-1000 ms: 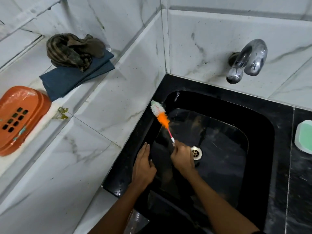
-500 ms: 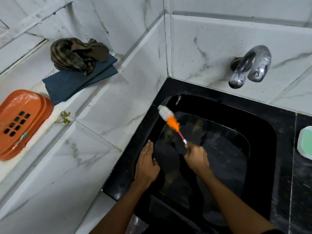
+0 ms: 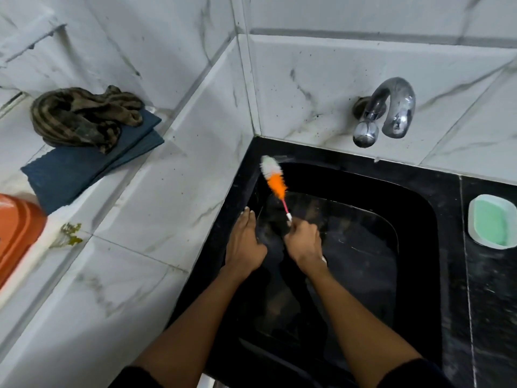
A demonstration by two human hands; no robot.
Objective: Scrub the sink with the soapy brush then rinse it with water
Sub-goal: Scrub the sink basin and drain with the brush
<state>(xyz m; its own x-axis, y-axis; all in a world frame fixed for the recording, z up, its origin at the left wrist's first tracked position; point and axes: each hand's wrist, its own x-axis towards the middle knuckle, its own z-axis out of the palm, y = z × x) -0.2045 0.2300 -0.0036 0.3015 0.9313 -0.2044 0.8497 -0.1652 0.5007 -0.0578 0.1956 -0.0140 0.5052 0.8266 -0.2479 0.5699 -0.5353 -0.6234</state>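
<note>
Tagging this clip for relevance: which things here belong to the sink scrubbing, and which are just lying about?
In use: brush, right hand, left hand, sink, tap.
Lying about: striped cloth, blue cloth, orange box, green soap dish.

Left hand (image 3: 244, 242) flat, palm down; right hand (image 3: 303, 242) fisted, both arms outstretched.

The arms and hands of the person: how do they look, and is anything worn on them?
Both forearms are bare. A dark sleeve edge shows near each elbow at the bottom of the picture. The left hand and the right hand wear no gloves; no ring, watch or bracelet is visible. Light fingernails show on the left hand.
</note>
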